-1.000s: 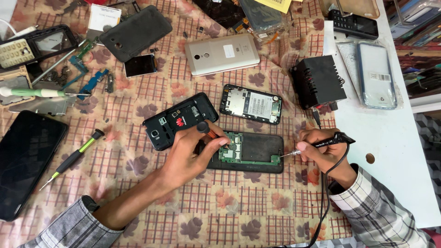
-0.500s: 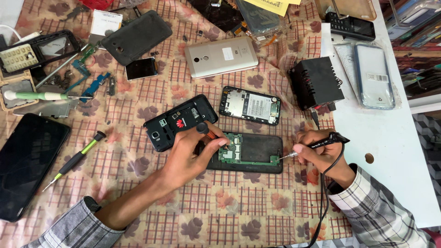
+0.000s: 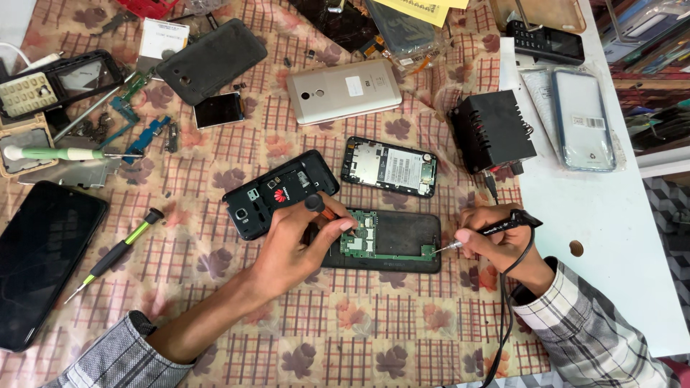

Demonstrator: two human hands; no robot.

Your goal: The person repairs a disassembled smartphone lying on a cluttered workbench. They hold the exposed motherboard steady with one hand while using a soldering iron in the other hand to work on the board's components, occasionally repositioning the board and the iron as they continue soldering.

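An opened phone (image 3: 392, 243) is laid on the tabletop (image 3: 402, 338) between the two hands, its green board (image 3: 374, 243) exposed at the left half. The left hand (image 3: 295, 241) is rested on the phone's left end; its fingers (image 3: 338, 228) are closed together on a small tool with a dark knob and orange shaft (image 3: 318, 206), held against the board's upper left corner. The right hand (image 3: 496, 241) is set just beyond the phone's right end — its fingers (image 3: 466, 234) are clamped on a black soldering iron (image 3: 496, 230), and the metal tip is brought to the board's lower right corner. A black cable is trailed from the iron down past the right wrist.

Just above the left fingers a black phone back with a red patch (image 3: 280, 192) is laid at a tilt, touching the hand. Above the open phone, well clear of both hands, another stripped phone (image 3: 389, 167) is seen. A black box (image 3: 492, 131) is placed above the right fingers, near them. A green-handled screwdriver (image 3: 115, 251) is left well to the left of the left fingers, beside a large dark phone (image 3: 43, 259).
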